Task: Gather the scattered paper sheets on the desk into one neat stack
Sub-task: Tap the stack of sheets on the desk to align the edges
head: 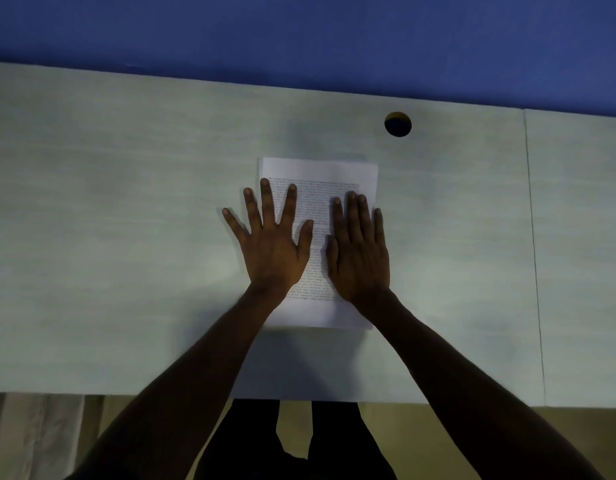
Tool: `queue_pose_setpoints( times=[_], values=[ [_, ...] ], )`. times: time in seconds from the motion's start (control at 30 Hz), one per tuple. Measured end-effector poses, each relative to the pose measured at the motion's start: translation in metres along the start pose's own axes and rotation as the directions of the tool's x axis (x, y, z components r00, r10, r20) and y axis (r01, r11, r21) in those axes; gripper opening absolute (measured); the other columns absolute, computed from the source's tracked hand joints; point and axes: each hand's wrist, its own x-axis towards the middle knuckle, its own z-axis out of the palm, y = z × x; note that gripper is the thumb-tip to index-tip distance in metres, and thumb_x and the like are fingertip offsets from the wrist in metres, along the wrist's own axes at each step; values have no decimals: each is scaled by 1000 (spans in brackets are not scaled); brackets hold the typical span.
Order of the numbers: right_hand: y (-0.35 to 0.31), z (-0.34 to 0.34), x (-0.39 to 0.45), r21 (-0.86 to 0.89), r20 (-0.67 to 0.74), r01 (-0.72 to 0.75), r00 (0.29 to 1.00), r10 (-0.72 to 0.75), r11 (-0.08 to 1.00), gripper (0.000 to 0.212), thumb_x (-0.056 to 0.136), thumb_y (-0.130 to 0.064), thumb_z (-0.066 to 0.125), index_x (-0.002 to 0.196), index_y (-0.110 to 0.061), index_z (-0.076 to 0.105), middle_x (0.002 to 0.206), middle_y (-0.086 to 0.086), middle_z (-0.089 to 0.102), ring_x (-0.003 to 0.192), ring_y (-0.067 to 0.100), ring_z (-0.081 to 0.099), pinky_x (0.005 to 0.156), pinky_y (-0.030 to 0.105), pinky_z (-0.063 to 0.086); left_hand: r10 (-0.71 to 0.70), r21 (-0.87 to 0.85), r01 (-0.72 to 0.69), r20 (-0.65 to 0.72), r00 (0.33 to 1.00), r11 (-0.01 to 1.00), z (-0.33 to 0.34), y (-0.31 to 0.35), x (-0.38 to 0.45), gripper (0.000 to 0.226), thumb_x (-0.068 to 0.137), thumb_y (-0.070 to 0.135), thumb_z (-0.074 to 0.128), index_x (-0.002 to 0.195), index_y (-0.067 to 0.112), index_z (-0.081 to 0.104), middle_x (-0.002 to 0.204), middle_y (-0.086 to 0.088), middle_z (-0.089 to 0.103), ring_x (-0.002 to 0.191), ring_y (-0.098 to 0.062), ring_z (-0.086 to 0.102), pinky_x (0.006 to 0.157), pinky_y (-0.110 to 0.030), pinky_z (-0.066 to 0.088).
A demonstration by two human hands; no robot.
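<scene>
Both hands seen laid palm-down, flat, fingers straight; nothing gripped by either.

L hand point(270, 249): fingers splayed wide, pointed away from the person. Placed across the stack's left edge: index, thumb and part of the palm on paper, middle at the very edge, ring and little finger out on the bare worktop point(109, 220). Forearm seen running back toward the near left.

R hand point(359, 252): fingers held close together, thumb tucked alongside. Laid wholly on the right half of the stack, little finger just at the right edge. Forearm run back toward the near right, passing over the stack's near-right corner.

Stack point(317, 202): white sheets w/ printed text on top, lying flat at worktop centre, long side running away from the person. Edges roughly squared; a few lower sheets seen slightly offset at the far-left corner and near-right corner. Text too small to be read. A strip of text left visible between the two hands.

Surroundings: pale worktop, dim light. Round cable hole point(397, 124) noted beyond the stack, to the right, well apart from it. Thin seam point(533, 237) run front-to-back at far right. Blue wall point(299, 32) behind the far edge. Dark-clothed legs point(251, 441) seen below the near edge, over a tan floor point(421, 431).
</scene>
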Motion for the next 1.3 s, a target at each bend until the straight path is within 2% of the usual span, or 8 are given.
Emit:
queue_pose_setpoints(
  times=[0.17, 0.3, 0.4, 0.57, 0.7, 1.0, 1.2, 1.3],
  values=[
    [-1, -2, 0, 18, 34, -4, 999, 3, 1000, 68, 110, -45, 31, 167, -12, 13, 174, 14, 8, 162, 30, 5, 130, 54, 7, 25, -37, -20, 116, 993, 999, -6, -2, 2, 74, 100, 68, 25, 162, 34, 3, 170, -10, -7, 156, -38, -6, 115, -74, 3],
    [-1, -19, 4, -99, 129, 29, 991, -16, 995, 70, 109, -53, 18, 167, -13, 11, 173, 15, 10, 161, 33, 10, 128, 60, -1, 164, 74, -187, 240, 957, 980, -43, -19, 12, 109, 81, 67, 61, 163, 21, 6, 169, -17, -7, 155, -39, -8, 117, -71, -8],
    [-5, -34, 7, -92, 186, 39, 982, -21, 995, 70, 109, -48, 25, 166, -9, 15, 172, 18, 15, 161, 35, 12, 129, 59, 2, 327, 107, -359, 235, 915, 927, -65, -20, 2, 89, 82, 45, 74, 153, 9, 35, 168, -18, 14, 155, -34, 13, 124, -53, 17],
    [-20, -66, 39, -84, 334, 277, 913, -235, 957, 94, 96, -17, 68, 165, -5, 6, 174, 16, 3, 162, 32, 3, 130, 53, 8, 265, -33, -305, 588, 764, 952, -86, -20, 2, 123, 68, 36, 92, 160, 10, 15, 170, -10, -3, 157, -26, 4, 117, -47, 37],
    [-31, -80, 81, -130, 492, 556, 755, -433, 821, 108, 86, -14, 79, 165, -3, 6, 174, 16, 2, 161, 30, 5, 130, 45, 18, 258, 97, -363, 539, 802, 927, -88, -8, -3, 113, 76, 25, 86, 159, 2, 13, 169, -18, 1, 156, -32, 9, 110, -45, 45],
    [-54, -66, 136, -249, 587, 639, 697, -412, 728, 142, 66, -32, 96, 164, -4, -2, 174, 14, -4, 162, 29, 4, 128, 53, 19, 291, 87, -390, 523, 801, 917, -69, -17, -2, 110, 77, 24, 83, 159, 3, 13, 169, -17, 0, 156, -32, 7, 101, -41, 51],
    [-47, -79, 109, -194, 401, 291, 895, -195, 937, 145, 65, -30, 97, 164, -3, -5, 174, 18, -2, 161, 34, 0, 130, 55, 12, 292, 105, -384, 480, 827, 917, -86, -6, 8, 145, 45, 37, 100, 157, 4, 14, 149, -17, 27, 130, -34, 40, 88, -44, 54],
    [-33, -76, 53, 4, 229, -33, 973, 31, 999, 124, 71, -26, 95, 162, 1, 17, 169, 22, 24, 157, 37, 23, 127, 47, 27, 274, 218, -415, 477, 835, 883, -93, 6, 19, 152, 45, 45, 98, 158, 1, 7, 154, -30, 19, 139, -44, 30, 115, -49, 35]
  ],
)
